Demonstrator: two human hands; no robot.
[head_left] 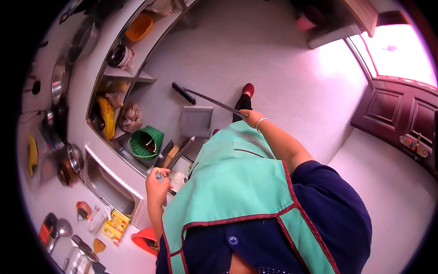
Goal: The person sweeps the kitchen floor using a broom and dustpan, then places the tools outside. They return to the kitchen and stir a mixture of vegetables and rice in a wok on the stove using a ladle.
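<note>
My right hand (251, 118), with a white bangle at the wrist, is closed round the thin dark handle of a broom (184, 93). The broom's black head rests on the floor, far and to the left of that hand. On the near side of the broom head, a grey dustpan (196, 121) sits on the floor, its tray apart from the broom. Closed at hip height, my left hand (157, 181) grips the grey end of the dustpan's long handle. Part of this handle is hidden by my green apron (237, 182).
Left of me runs a white counter with a sink (109, 182) and open shelves below. A green basket (146, 142) stands beside the dustpan. My foot in a red shoe (248, 89) is ahead on the pale floor (228, 50). A dark door (397, 109) stands at the right.
</note>
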